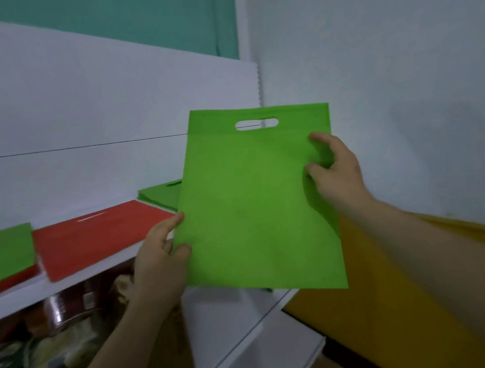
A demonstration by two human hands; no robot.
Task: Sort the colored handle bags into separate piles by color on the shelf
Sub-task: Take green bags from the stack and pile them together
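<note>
Green bag (253, 212) is off the shelf (16, 303), held upright in the air before the shelf's right end, flat face to the camera, handle slot (256, 124) uppermost. Left hand (161, 262) pinches the lower left edge; right hand (338, 173) pinches the upper right edge, puckering the fabric a little. Both hands are grasping the bag, neither is free. Judgement: the step in hand is laying it on the green pile (158, 195), which lies on the shelf just behind the bag's left edge and is partly hidden by it. To do it well: tip the bag flat, match the slot direction to the pile, keep both edges taut so the limp fabric does not fold under, and square the corners before letting go. Red pile (96, 239) lies just left of the green pile; touching or apart, cannot tell. Keep the bag from overlapping it. Further left is a stack with a top green bag (1, 253) over red bags (7, 281), apparently not yet sorted. Side wall (371, 48) closes the right, so the right hand likely has little room there. Below the shelf sits a box (175, 348) with blurred clutter (41, 343). A yellow surface (386, 318) lies under the right forearm.
</note>
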